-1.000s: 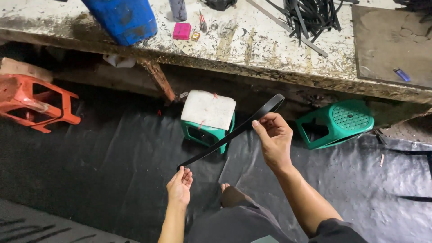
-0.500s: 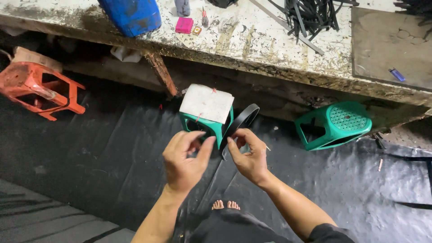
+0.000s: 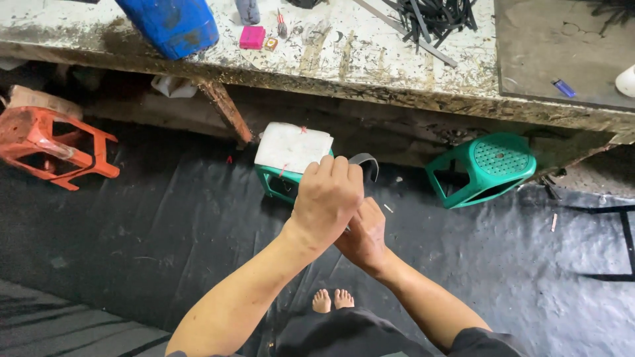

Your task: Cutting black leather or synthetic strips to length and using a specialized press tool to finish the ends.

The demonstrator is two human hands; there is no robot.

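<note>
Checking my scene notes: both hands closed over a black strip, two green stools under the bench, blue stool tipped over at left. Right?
One error: the tipped stool at left is orange, not blue, as the head view shows. The rest holds: left hand and right hand close over the black strip, two green stools under the bench.

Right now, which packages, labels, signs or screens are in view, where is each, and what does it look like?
Small pink rectangular box: on the stained workbench top, beside the blue plastic container.
Tiny orange-and-white square pack: on the bench just right of the pink box.
No signs or screens show.
</note>
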